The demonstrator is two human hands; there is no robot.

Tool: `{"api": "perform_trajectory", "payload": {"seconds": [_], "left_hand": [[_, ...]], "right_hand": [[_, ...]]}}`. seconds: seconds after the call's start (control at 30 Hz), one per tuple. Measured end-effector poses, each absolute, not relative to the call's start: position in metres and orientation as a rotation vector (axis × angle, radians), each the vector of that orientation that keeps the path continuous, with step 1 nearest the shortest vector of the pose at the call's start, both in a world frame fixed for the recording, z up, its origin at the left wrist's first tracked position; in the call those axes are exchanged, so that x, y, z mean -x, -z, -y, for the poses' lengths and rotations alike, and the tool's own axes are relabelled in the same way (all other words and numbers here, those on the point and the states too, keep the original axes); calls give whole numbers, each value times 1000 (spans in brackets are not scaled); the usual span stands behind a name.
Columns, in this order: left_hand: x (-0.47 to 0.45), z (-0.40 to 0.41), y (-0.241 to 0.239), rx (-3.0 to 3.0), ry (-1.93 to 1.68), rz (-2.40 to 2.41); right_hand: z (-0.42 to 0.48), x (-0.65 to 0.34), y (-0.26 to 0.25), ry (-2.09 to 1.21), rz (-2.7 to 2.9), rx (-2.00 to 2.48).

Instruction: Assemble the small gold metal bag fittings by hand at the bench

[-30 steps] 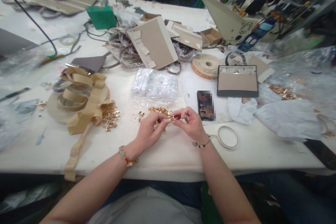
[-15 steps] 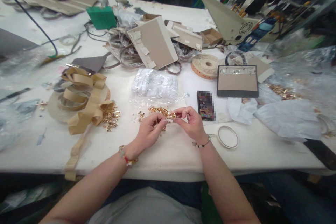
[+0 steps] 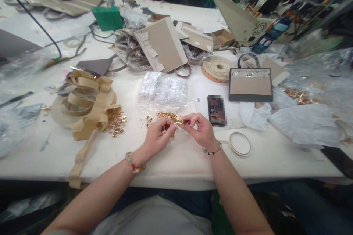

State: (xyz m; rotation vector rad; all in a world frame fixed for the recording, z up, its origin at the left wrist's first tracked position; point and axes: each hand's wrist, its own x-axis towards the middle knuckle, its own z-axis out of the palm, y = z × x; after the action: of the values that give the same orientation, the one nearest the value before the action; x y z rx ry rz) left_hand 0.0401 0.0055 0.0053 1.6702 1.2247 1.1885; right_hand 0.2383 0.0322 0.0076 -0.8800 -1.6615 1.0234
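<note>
My left hand and my right hand meet over the white table, fingertips almost touching. Between the thumb and fingers of my right hand is a small gold metal piece. The thumb and forefinger of my left hand are pressed together beside it; a tiny whitish bit shows at their tips, too small to name. Just behind the hands lies a heap of gold metal pieces, partly hidden by my fingers. A clear plastic bag with white contents rests beyond the heap.
Left of my hands lie a tan ribbon roll and more gold fittings. To the right are a phone, a ring of tape and a dark-edged beige panel. Stacked beige panels stand behind. Other people's hands show at the back.
My right fingers have tilted the gold piece lower and brought it closer to my left fingertips. At the back, another person's hands have come further into view.
</note>
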Motion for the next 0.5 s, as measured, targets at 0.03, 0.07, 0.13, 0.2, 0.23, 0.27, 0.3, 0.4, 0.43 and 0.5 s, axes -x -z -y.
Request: {"api": "perform_trajectory", "payload": {"seconds": [0.03,0.07,0.13,0.2,0.23,0.27,0.3,0.4,0.43,0.5], "left_hand": [[-40,-5,-5,-1670,-1184,-1222],[-40,-5,-4,-1671,-1178,-1213],[-40,-5,-3,-1686,-1160,-1178],[-39,-5,-3,-1702,-1151,-1145],[-39,-5,-3,-1706,-1154,-1140],[-39,-5,-3,-1710,-1160,-1146],[-39,-5,-4,-1720,-1170,-1158],[-40,-5,-6,-1806,-1207,-1185],[-40,-5,-7,-1845,-1220,-1188],[-40,-5,-8,-1913,-1238,-1194]], "right_hand": [[-32,-238,-8,-1021,1666,878],[-32,-238,-8,-1020,1671,880],[-31,-238,-8,-1021,1685,891],[-30,-237,-8,-1030,1693,897],[-30,-237,-9,-1037,1694,896],[-30,-237,-9,-1048,1693,894],[-30,-237,-10,-1065,1690,889],[-31,-238,-10,-1150,1673,882],[-31,-238,-10,-1181,1664,888],[-32,-239,-9,-1221,1640,911]]}}
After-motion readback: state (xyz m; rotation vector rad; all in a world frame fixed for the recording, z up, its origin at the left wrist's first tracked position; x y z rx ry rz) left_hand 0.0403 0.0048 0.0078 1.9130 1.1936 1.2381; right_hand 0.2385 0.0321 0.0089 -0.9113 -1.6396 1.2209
